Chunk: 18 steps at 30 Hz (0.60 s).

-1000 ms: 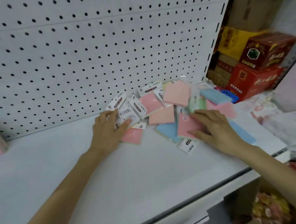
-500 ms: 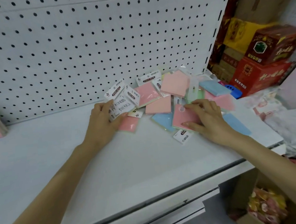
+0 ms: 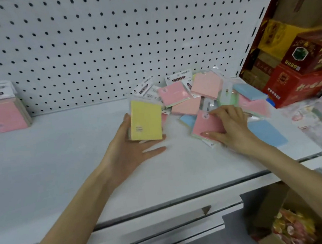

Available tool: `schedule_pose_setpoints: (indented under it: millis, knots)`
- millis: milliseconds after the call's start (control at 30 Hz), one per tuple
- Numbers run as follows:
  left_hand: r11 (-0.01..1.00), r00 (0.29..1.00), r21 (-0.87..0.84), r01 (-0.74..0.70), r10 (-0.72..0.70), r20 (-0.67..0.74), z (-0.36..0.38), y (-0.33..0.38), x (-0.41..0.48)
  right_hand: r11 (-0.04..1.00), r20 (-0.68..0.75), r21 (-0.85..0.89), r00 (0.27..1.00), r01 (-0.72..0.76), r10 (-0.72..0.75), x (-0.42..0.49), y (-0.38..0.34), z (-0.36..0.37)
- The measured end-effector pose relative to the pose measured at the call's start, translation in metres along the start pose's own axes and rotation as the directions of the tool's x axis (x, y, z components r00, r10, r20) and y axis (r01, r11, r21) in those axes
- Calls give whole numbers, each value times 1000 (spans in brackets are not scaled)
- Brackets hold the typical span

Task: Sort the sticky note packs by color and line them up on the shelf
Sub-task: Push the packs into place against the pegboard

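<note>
White pegboard [image 3: 109,38], red cartons [image 3: 294,87] right, open cardboard box [image 3: 278,205] below

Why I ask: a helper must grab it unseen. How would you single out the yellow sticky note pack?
On the white pegboard shelf, look just left of the jumbled pile of sticky note packs. There the left hand holds the yellow sticky note pack raised, while the right hand grips a pink pack. Only it shows a yellow face.

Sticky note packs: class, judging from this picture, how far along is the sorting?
Done: one pink row stands at the far left of the shelf. In hand: the left hand holds a yellow pack, the right hand grips a pink pack. To do: the mixed pile of pink, blue and green packs by the pegboard.
</note>
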<state>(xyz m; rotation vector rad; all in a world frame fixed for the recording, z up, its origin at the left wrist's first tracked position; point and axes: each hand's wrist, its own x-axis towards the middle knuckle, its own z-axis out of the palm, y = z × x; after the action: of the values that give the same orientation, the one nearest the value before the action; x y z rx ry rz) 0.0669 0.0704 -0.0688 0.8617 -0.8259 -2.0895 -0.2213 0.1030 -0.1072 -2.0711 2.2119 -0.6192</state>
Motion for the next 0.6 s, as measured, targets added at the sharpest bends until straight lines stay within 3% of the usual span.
schedule_pose_setpoints:
  millis: [133, 267, 400, 500, 600]
  knots:
    - [998, 998, -29, 63, -63, 25, -20, 2, -12, 998, 33, 19, 998, 55, -56, -5, -30, 4]
    - [999, 995, 16, 31, -29, -95, -45, 9, -25, 997, 49, 42, 996, 71, -73, 0, -61, 7]
    - [999, 987, 35, -26, 32, -155, -72, 19, -44, 914, 61, 402, 997, -61, 39, 12, -111, -3]
    - [994, 975, 84, -68, 84, -205, -95, 33, -60, 804, 198, 593, 977, -53, -82, 22, -162, -9]
    - [974, 967, 199, -109, 150, -205, -125, 51, -83, 750, 348, 660, 903, -44, -253, 29, -218, -5]
